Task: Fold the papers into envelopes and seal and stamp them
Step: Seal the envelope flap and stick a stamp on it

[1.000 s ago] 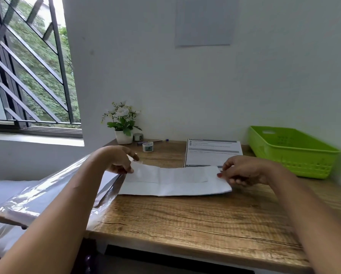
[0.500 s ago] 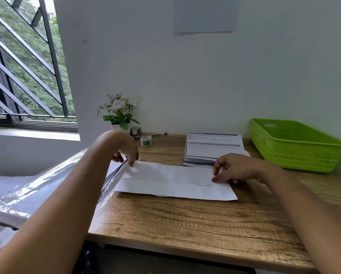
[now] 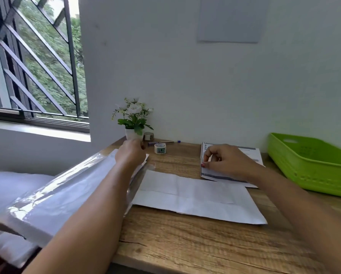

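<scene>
Head view: a folded white paper, creased lengthwise and across, lies flat in the middle of the wooden surface, and neither hand touches it. Its left end lies just beside a plastic-wrapped pack of paper, which juts out past the surface's left edge.

The left hand reaches over the far end of that pack, just in front of a small white pot of flowers. Only its back shows, so I cannot tell how the fingers lie or whether they grip anything.

The right hand is over a stack of printed sheets behind the folded paper. Its fingers are curled, with a fingertip at the stack's left edge; whether it pinches a sheet cannot be told.

Near the wall lie a patterned tape roll, a pen and a small silvery roll. A green basket stands at the right.
</scene>
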